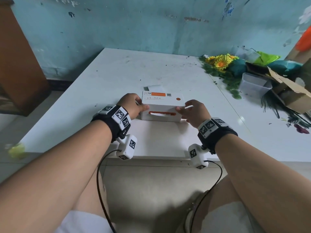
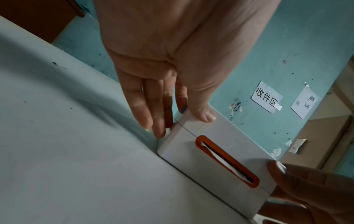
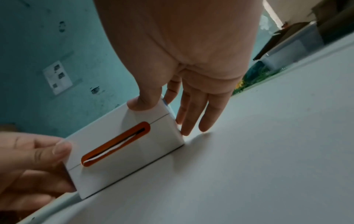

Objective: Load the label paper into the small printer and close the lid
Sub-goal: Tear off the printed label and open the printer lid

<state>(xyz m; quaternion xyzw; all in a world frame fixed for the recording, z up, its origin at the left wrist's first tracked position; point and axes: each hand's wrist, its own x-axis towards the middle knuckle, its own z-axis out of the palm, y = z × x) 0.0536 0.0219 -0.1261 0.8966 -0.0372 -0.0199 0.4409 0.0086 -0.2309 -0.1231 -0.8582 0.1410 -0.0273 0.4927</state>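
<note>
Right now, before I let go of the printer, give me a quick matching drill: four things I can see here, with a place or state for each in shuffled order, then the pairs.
Things
1. printer
2. label paper
3. left hand
4. flowers

Places or states
A. at the table's far right
B. lid closed, on the table
C. white edge showing in the orange slot
D. thumb on the printer's top edge, fingers along its left end

Pairs: 1-B, 2-C, 3-D, 4-A
</note>
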